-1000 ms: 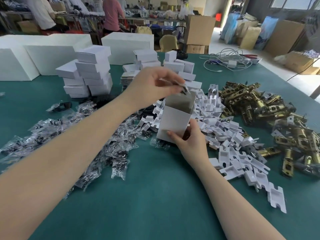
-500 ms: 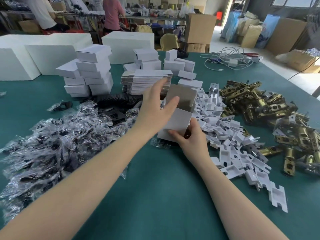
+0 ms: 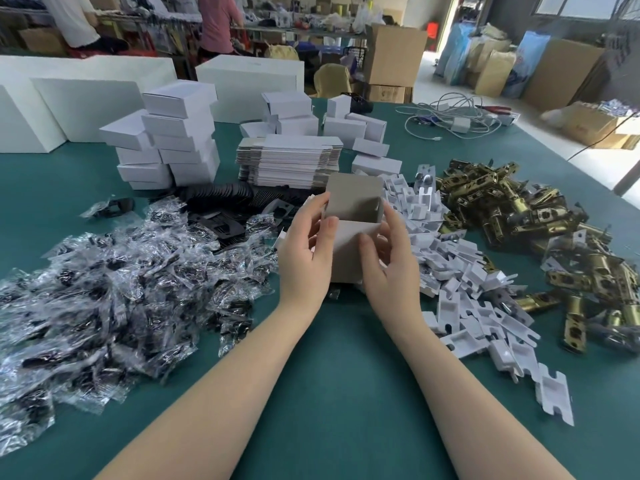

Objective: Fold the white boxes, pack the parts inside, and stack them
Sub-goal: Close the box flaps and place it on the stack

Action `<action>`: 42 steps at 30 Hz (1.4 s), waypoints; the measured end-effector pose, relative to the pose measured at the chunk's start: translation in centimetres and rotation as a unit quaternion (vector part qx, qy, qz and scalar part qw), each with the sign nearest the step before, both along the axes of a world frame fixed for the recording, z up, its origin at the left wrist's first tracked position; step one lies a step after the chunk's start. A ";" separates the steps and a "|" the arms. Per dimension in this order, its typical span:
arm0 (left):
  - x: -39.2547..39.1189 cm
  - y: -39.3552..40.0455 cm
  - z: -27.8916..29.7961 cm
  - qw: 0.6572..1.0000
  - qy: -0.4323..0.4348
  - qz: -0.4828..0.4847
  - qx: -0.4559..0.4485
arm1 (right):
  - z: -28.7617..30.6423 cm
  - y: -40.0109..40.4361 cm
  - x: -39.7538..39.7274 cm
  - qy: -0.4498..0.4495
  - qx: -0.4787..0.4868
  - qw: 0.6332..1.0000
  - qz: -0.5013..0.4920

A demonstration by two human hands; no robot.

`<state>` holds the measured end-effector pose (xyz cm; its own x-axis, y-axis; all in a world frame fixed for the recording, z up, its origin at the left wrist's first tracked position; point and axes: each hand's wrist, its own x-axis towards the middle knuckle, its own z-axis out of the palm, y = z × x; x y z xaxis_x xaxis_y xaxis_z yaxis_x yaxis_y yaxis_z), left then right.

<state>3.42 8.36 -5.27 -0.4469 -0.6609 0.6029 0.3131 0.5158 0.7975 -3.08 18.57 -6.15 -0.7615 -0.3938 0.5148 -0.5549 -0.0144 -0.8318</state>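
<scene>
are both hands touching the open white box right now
Touching. In the head view the left hand grips the open white box on its left side and the right hand grips its right side, thumbs pressed on the front face.

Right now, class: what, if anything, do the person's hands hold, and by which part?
Both hold one open white box: the left hand grips its left side, the right hand its right side; the lid flap stands up.

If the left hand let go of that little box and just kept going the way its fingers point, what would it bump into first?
Probably the stack of flat unfolded boxes. The left hand points up and away across the table, past the open box; dark plates lie lower, so depth is uncertain.
</scene>
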 end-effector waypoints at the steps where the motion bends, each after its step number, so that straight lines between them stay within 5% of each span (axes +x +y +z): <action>1: 0.0 0.1 0.0 1.000 0.004 -0.001 -0.006 | 0.1 0.1 0.0 0.005 -0.013 1.000 -0.007; 12: 0.4 -0.2 0.3 0.999 0.002 -0.035 -0.008 | 1.2 0.3 -0.2 0.072 -0.008 0.997 -0.014; 22: 0.1 0.2 2.2 0.987 0.016 -0.097 0.125 | 2.8 -0.2 -0.4 -0.137 -0.107 0.984 0.048; 36: 0.8 -1.8 -0.3 0.981 -0.033 -0.046 -0.184 | 1.0 1.0 -0.9 0.120 0.034 0.992 -0.009; 42: 0.9 -1.4 -0.3 0.983 -0.040 -0.039 -0.174 | 0.6 1.2 -0.5 0.107 0.036 0.994 0.001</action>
<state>4.29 7.00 -5.59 -0.5434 -0.3820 0.7475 0.3066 0.7387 0.6003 -3.58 19.80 -5.59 -0.6376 -0.4367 0.6346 -0.7187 0.0406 -0.6941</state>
